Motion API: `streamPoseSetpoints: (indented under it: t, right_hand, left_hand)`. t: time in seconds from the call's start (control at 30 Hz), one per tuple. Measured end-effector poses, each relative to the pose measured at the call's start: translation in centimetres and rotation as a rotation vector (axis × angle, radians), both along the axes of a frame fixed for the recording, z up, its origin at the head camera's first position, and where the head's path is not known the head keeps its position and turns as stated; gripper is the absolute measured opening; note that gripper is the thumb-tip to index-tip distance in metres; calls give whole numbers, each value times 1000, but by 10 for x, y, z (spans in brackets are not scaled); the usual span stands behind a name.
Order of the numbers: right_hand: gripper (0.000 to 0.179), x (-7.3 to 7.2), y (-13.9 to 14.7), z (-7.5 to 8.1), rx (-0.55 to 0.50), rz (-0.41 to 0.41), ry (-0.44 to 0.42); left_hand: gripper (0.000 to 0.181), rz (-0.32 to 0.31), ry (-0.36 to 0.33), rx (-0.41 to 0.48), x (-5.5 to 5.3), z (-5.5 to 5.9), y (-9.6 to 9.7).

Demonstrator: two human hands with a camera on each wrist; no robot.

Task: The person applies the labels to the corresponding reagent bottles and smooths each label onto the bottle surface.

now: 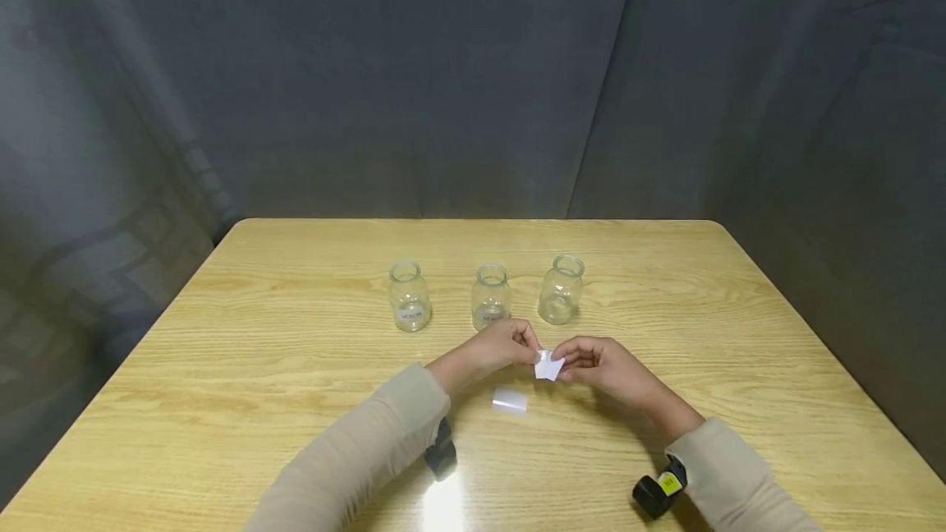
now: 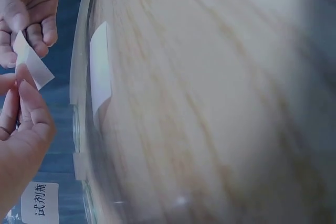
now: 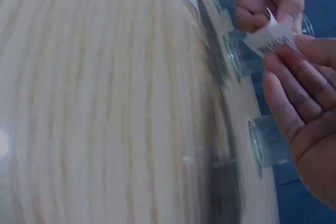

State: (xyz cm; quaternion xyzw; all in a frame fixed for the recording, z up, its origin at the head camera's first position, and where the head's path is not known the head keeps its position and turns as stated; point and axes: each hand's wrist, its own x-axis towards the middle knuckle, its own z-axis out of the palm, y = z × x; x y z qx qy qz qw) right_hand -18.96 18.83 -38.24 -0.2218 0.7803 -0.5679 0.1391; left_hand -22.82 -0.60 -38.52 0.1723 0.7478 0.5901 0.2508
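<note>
Between both hands is a small white label (image 1: 548,366) with a bent edge; dark printed characters show on it in the right wrist view. My left hand (image 1: 506,345) pinches its left side between thumb and fingers. The right hand (image 1: 608,368) pinches the right side between thumb and fingers. Just behind the hands stand three clear glass jars. The left jar (image 1: 410,295) and middle jar (image 1: 491,294) each carry a printed white label, the middle one partly hidden by the left hand. No label shows on the right jar (image 1: 562,292).
A curled white strip of paper (image 1: 510,401) lies on the wooden table (image 1: 296,401), nearer than the hands. A black device with a yellow sticker (image 1: 658,493) sits at the right wrist. Dark grey curtains (image 1: 443,89) hang behind the table and at both sides.
</note>
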Motion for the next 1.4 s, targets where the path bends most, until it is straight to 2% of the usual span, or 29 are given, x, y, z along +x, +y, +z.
streamPoseSetpoints:
  t: [0.1, 0.2, 0.33, 0.6, 0.8, 1.0, 1.2, 1.4]
  right_hand:
    - [20, 0, 3, 1, 15, -7, 17]
    - [16, 0, 5, 0, 50, -71, 42]
    - [13, -1, 8, 0, 36, -124, 58]
    - [15, -3, 16, 4, 6, -180, 92]
    - [19, -3, 20, 8, -41, -258, 48]
    - [23, -2, 23, 7, -105, -246, 14]
    - [26, -4, 21, 6, -111, -221, 43]
    - [27, -3, 20, 5, -119, -217, 46]
  left_hand:
    - [13, -4, -18, 15, 0, 0, 0]
    - [18, -11, -24, 29, 0, 1, 2]
    - [21, -16, -27, 32, 2, 0, 4]
    - [21, -11, -43, 13, 5, -1, 7]
    - [19, -20, -3, -40, 7, -2, 11]
    - [18, -33, -11, -59, 10, -1, 16]
    - [12, -72, -17, -62, 11, 0, 20]
    - [11, -5, 11, -58, 8, 2, 23]
